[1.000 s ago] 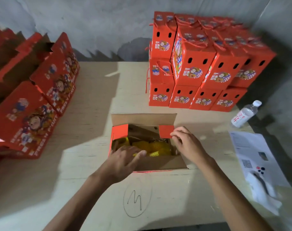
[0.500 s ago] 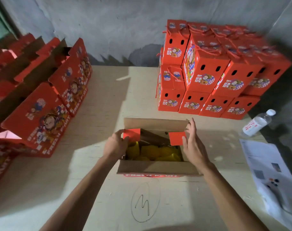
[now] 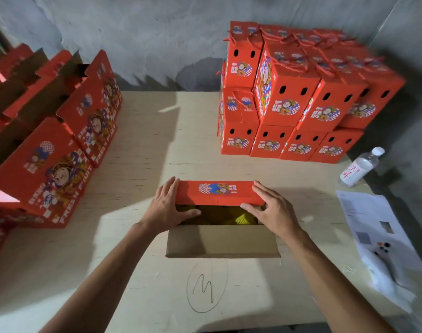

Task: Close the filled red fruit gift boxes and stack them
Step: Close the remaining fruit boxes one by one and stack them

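The red box (image 3: 220, 219) sat on the table (image 3: 157, 145), near the person. Its far flap (image 3: 219, 193) was folded over the yellow fruit (image 3: 243, 218). The left hand (image 3: 167, 206) and right hand (image 3: 272, 210) lay on the flap's ends with fingers straight, pressing but not gripping.

Box flap (image 3: 219, 193), near middle of tabletop (image 3: 157, 145): red, blue-and-white chequered cartoon print. Its near flap (image 3: 222, 240): plain brown card. Fruit (image 3: 241, 217) inside: yellow. Stacked boxes (image 3: 287, 102), far right corner: red, black oval holes, red cord handles. Open boxes (image 3: 60, 145), left edge: red, white lettering, brown insides. Tabletop: pale wood, black pen scrawl (image 3: 205, 288) in a circle. Bottle (image 3: 359, 168), right edge: clear, white cap, red-lettered label.
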The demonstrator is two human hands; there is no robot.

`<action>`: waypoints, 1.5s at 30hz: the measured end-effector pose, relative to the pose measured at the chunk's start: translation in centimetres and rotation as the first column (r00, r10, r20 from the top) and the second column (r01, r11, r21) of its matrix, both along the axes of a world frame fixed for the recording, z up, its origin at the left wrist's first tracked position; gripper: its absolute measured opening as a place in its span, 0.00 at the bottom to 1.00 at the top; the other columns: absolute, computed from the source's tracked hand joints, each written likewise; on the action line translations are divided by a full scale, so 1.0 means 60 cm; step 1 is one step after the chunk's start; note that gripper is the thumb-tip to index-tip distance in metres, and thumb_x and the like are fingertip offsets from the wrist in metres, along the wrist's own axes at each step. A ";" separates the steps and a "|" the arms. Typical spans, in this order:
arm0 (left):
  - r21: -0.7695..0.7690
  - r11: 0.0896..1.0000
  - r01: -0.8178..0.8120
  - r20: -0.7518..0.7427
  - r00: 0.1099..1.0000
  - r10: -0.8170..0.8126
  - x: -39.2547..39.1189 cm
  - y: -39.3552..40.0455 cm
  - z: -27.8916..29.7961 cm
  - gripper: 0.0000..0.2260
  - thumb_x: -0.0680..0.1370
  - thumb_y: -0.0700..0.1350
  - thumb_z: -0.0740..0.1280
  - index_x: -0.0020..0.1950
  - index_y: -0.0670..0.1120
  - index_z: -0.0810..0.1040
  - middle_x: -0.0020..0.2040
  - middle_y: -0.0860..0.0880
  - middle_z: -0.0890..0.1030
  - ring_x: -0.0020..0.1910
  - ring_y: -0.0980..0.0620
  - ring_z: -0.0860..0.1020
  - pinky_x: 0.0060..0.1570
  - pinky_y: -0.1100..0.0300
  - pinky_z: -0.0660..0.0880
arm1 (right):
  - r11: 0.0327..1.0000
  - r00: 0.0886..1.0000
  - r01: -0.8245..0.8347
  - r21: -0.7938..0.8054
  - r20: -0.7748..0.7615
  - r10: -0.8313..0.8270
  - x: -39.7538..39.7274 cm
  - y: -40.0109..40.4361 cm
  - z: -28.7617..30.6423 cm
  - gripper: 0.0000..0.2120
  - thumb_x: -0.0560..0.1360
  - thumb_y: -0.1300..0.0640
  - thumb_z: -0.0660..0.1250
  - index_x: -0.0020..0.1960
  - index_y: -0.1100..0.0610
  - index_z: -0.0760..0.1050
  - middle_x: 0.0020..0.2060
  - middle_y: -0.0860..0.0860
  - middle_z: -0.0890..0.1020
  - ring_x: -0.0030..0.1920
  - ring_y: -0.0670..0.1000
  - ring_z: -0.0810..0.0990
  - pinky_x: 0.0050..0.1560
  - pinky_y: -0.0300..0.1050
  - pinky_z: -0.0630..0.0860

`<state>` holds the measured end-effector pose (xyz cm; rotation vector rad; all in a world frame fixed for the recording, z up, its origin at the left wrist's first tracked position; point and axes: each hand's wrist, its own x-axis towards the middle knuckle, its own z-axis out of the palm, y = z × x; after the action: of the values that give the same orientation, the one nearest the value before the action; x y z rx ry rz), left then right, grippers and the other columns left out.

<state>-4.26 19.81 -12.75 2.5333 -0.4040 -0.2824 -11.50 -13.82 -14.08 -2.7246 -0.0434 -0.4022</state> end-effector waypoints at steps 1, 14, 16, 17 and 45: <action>0.007 1.000 -0.003 0.010 1.000 0.003 0.005 -0.003 0.002 0.56 0.66 0.77 0.67 0.83 0.47 0.51 0.83 0.50 0.52 0.80 0.48 0.52 0.78 0.43 0.60 | 1.000 1.000 0.008 -0.004 -0.003 -0.008 0.000 0.001 0.001 0.39 0.73 0.28 0.66 0.72 0.55 0.76 0.74 0.46 0.73 0.69 0.48 0.76 0.64 0.46 0.78; 0.090 0.995 0.036 0.120 0.992 -0.047 0.038 -0.020 0.010 0.40 0.70 0.71 0.71 0.76 0.53 0.66 0.71 0.51 0.72 0.70 0.50 0.65 0.63 0.47 0.73 | 0.907 0.985 0.059 -0.416 -0.124 -0.121 0.028 0.007 0.056 0.37 0.71 0.23 0.63 0.66 0.51 0.77 0.64 0.45 0.81 0.51 0.48 0.84 0.50 0.45 0.80; 0.083 0.996 0.031 0.110 0.993 -0.040 0.036 -0.020 0.012 0.40 0.70 0.71 0.71 0.76 0.53 0.65 0.72 0.52 0.71 0.71 0.50 0.64 0.63 0.47 0.74 | 0.857 0.957 0.115 -0.502 -0.176 -0.231 0.033 0.003 0.081 0.35 0.68 0.20 0.61 0.56 0.48 0.78 0.45 0.43 0.84 0.41 0.49 0.82 0.39 0.41 0.74; 0.085 0.996 0.027 0.108 0.994 -0.036 0.036 -0.020 0.013 0.40 0.71 0.70 0.71 0.77 0.53 0.65 0.72 0.52 0.71 0.71 0.50 0.64 0.63 0.46 0.74 | 0.856 0.946 0.130 -0.501 -0.196 -0.258 0.034 -0.001 0.093 0.33 0.68 0.20 0.61 0.51 0.48 0.79 0.38 0.42 0.82 0.36 0.47 0.80 0.35 0.40 0.69; -0.683 0.618 -0.389 0.039 0.826 0.562 -0.093 0.026 0.051 0.15 0.82 0.54 0.67 0.67 0.52 0.75 0.64 0.53 0.81 0.61 0.57 0.80 0.57 0.53 0.80 | 0.896 0.994 -0.032 0.442 -0.082 0.076 -0.010 0.027 -0.004 0.18 0.86 0.55 0.58 0.76 0.53 0.72 0.79 0.42 0.64 0.75 0.33 0.62 0.70 0.29 0.64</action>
<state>-9.86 21.37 -9.66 1.8632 0.1091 0.3514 -12.11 -12.23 -14.32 -2.2827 -0.0002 -0.2277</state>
